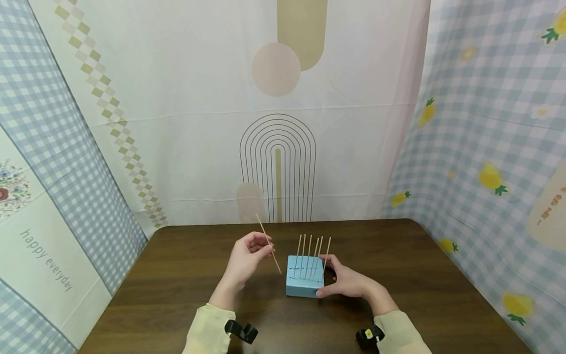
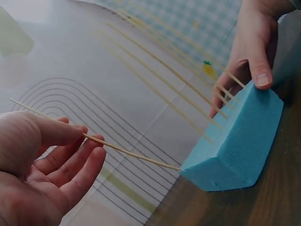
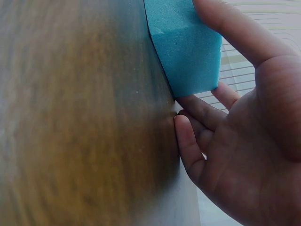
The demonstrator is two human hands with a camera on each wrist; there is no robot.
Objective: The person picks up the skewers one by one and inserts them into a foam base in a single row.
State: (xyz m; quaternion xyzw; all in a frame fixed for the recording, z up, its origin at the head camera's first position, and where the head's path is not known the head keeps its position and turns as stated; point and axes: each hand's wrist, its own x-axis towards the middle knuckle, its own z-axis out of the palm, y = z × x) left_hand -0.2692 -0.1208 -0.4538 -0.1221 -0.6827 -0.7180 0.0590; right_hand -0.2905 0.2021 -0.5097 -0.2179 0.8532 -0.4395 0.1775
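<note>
A light blue foam block (image 1: pixel 305 289) sits on the table, with several thin wooden skewers (image 1: pixel 309 253) standing in its top, some leaning a little. My right hand (image 1: pixel 349 281) grips the block at its right side, thumb on the front corner and fingers round the back. To the left of the block, my left hand (image 1: pixel 248 255) pinches one loose wooden skewer (image 2: pixel 136 155) between thumb and fingers. That skewer slants, its lower end pointing down toward the block's left side. In the right wrist view the block (image 3: pixel 195 61) shows between thumb and fingers; the skewers are out of sight there.
The dark brown wooden table (image 1: pixel 177 285) reaches back to a pale patterned cloth (image 1: pixel 199 147). Checked cloths hang at both sides, the right one (image 1: pixel 477 123) printed with pineapples. Black straps with small devices (image 1: pixel 240 331) sit on both wrists.
</note>
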